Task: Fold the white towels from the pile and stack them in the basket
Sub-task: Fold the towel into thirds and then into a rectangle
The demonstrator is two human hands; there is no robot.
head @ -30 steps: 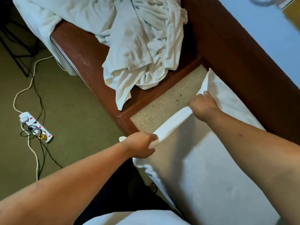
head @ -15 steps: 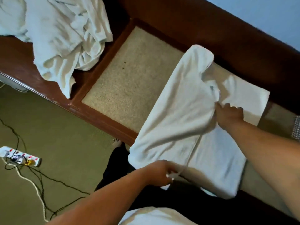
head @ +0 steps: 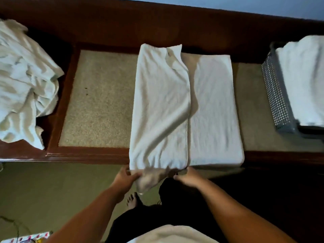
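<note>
Nearest, one bare foot is seen on the green floor, and one power strip is cut off at the lower left corner. Two hands are raised to the counter's near edge. The fingers of the left hand are closed on a corner of the towel that hangs over that edge. The fingers of the right hand are curled on the same near hem, where the fold line ends.

One white towel is spread on the counter, between the pile and the basket. Its left part is doubled over and creased, with a ragged far corner; its right part is left flat and smooth in a single layer.

At the left, one pile of crumpled white towels is heaped on the wooden rim. At the right, one grey perforated basket is filled with folded towels; their number cannot be counted.
</note>
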